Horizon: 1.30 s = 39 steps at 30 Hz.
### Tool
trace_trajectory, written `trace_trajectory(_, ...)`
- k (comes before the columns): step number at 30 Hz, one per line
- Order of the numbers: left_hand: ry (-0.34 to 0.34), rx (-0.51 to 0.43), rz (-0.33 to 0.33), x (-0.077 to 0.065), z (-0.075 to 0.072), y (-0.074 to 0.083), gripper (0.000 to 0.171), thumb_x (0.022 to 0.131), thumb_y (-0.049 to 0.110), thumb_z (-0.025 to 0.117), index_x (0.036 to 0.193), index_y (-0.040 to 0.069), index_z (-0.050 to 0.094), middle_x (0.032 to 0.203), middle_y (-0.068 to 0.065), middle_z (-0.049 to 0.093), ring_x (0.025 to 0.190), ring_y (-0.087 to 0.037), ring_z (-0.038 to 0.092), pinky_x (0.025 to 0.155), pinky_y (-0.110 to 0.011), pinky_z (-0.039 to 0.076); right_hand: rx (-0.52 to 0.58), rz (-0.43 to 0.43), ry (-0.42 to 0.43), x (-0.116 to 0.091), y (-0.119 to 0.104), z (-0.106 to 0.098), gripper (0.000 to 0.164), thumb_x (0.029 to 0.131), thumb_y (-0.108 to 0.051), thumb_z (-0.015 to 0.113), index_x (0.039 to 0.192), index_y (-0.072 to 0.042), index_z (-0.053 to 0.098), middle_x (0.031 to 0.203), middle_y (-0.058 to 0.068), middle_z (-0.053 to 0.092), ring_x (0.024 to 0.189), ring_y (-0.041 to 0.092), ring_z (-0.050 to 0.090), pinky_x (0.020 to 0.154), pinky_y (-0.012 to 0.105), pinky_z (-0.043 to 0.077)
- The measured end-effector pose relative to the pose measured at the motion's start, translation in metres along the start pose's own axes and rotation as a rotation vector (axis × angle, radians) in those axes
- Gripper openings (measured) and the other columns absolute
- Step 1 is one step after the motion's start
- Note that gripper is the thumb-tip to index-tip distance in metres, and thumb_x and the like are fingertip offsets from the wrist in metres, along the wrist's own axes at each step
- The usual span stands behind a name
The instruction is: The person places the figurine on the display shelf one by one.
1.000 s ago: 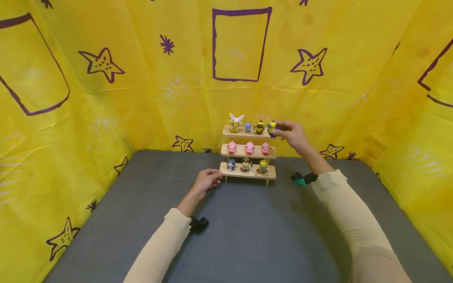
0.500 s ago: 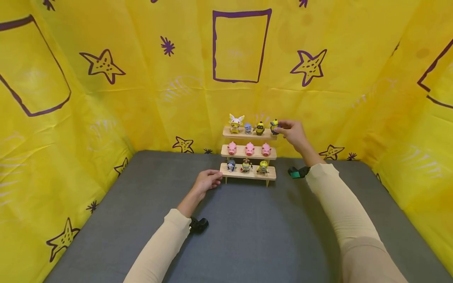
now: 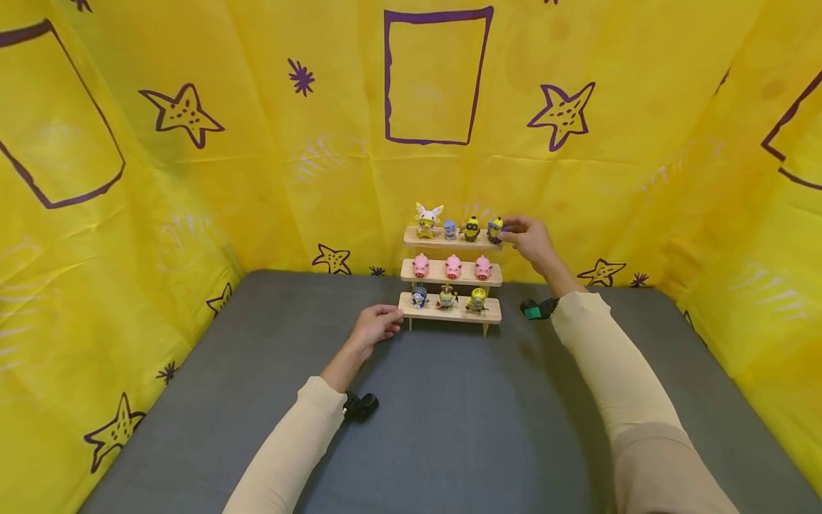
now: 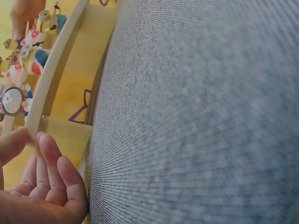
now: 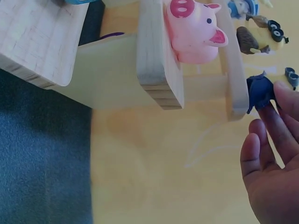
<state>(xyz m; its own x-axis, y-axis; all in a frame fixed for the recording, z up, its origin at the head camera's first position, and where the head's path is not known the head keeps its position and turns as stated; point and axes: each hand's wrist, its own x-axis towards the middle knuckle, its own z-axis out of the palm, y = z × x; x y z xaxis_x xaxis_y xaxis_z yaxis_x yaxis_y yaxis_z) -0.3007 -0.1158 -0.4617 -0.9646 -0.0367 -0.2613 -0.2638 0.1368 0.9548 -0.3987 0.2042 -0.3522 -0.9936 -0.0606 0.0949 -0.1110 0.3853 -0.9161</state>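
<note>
A three-tier wooden shelf (image 3: 449, 316) stands on the grey table against the back wall. My left hand (image 3: 375, 326) pinches the left end of its lowest tier; the thumb and fingertips meet at that corner in the left wrist view. On the right end of the top tier, a yellow and blue Minion figurine (image 3: 495, 230) stands upright. My right hand (image 3: 531, 243) pinches it from the right side. Up close in the right wrist view, the thumb and fingers hold the figurine's dark blue body (image 5: 259, 91) at the tier's edge; its head is partly hidden by the thumb.
Left of the held figurine are a dark-goggled Minion (image 3: 472, 230), a small blue figure (image 3: 450, 230) and a white-eared figure (image 3: 427, 221). Pink pigs (image 3: 453, 267) line the middle tier; a Doraemon-like figure (image 3: 419, 297) and two yellow figures (image 3: 446, 298) occupy the lowest. Yellow cloth walls (image 3: 257, 214) enclose the table.
My right hand has shifted the Minion figurine slightly right, then back left, and it now faces more to the front. The left hand keeps its hold on the shelf.
</note>
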Motion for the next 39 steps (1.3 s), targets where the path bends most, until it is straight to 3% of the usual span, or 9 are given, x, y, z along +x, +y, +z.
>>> trace_trajectory(10,-0.002,0.014,-0.016,0.001,-0.003,0.001,0.033,0.094,0.023,0.065,0.120,0.002,0.065,0.103,-0.010,0.070,0.074,-0.010,0.063,0.069,-0.025,0.053,0.057,0.008,-0.028,0.003,0.001,0.002,0.044,0.099,-0.012,0.056,0.140,0.000,0.048,0.136,0.022,0.050,0.110,0.021,0.051,0.105,0.051,0.039)
trace_trajectory(24,-0.011,0.014,-0.019,0.002,0.000,-0.001,0.032,0.094,0.022,0.066,0.119,0.002,0.065,0.100,-0.009,0.070,0.072,-0.010,0.062,0.068,-0.024,0.052,0.072,-0.019,-0.016,0.000,0.008,0.004,0.043,0.097,-0.008,0.058,0.138,-0.001,0.050,0.127,0.018,0.055,0.098,0.011,0.052,0.099,0.048,0.042)
trace_trajectory(28,-0.019,0.011,-0.017,0.004,0.000,0.000,0.032,0.094,0.022,0.066,0.119,0.002,0.065,0.099,-0.008,0.070,0.072,-0.010,0.062,0.068,-0.025,0.052,0.085,-0.029,-0.018,-0.001,0.008,0.001,0.044,0.097,-0.012,0.058,0.140,-0.002,0.049,0.123,0.011,0.056,0.097,0.009,0.052,0.099,0.047,0.041)
trace_trajectory(34,-0.020,0.008,-0.009,0.006,0.000,0.002,0.032,0.094,0.021,0.066,0.119,0.001,0.065,0.098,-0.009,0.070,0.071,-0.010,0.062,0.066,-0.024,0.052,0.111,-0.031,0.015,-0.005,0.009,-0.002,0.044,0.098,-0.015,0.058,0.140,-0.003,0.049,0.125,0.012,0.057,0.101,0.009,0.053,0.101,0.048,0.040)
trace_trajectory(39,-0.016,0.031,0.009,0.007,-0.001,0.004,0.032,0.094,0.020,0.065,0.120,0.001,0.065,0.100,-0.010,0.071,0.069,-0.008,0.062,0.065,-0.023,0.052,0.060,0.013,0.090,-0.018,0.010,-0.004,0.041,0.099,-0.018,0.056,0.136,0.000,0.053,0.122,0.010,0.058,0.103,0.013,0.053,0.095,0.039,0.044)
